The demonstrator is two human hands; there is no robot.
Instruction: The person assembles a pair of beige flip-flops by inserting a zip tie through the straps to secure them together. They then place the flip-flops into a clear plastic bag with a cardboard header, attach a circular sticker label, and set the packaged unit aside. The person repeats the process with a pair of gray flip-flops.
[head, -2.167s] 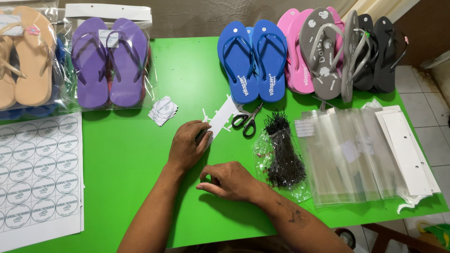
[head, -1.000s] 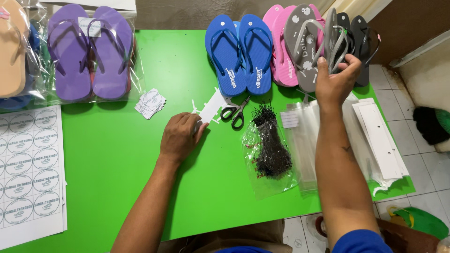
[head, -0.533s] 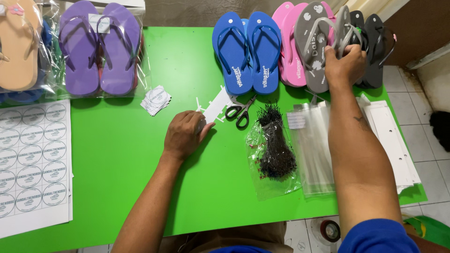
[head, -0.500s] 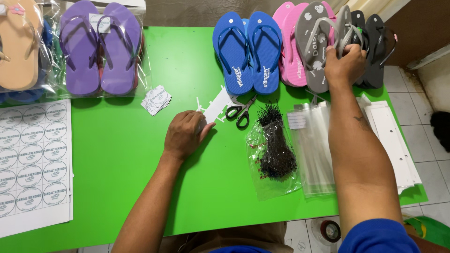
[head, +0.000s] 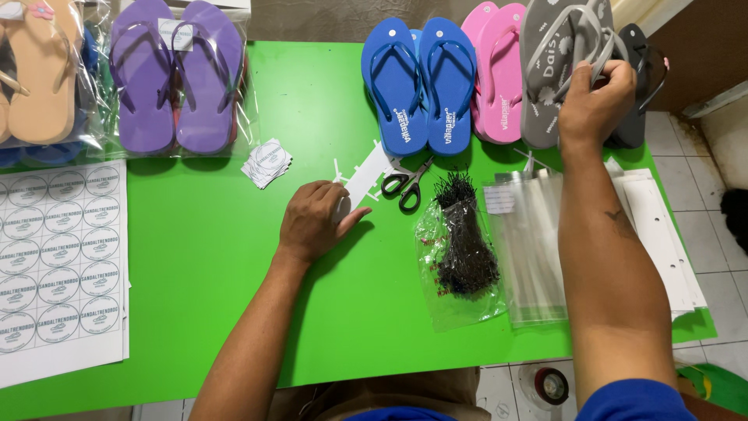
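Note:
My right hand (head: 596, 101) reaches to the far right of the green table (head: 202, 257) and grips the straps of a grey flip-flop (head: 557, 66) that lies among a pink pair (head: 497, 74) and a black one (head: 643, 78). My left hand (head: 312, 221) rests palm down in the middle of the table, its fingers on the near end of a white plastic strip (head: 365, 175). Black-handled scissors (head: 405, 185) lie just right of that strip.
A blue pair (head: 421, 86) stands at the back centre. A bagged purple pair (head: 175, 78) and a bagged tan pair (head: 39, 74) lie at the back left. Round sticker sheets (head: 58, 257), small cut stickers (head: 266, 162), a bag of black ties (head: 463, 245), clear bags (head: 534, 242) and white cards (head: 662, 234) surround the hands.
My right hand left the table's middle, reached to the far right and closed on the grey flip-flop's straps. My left hand stayed on the white strip.

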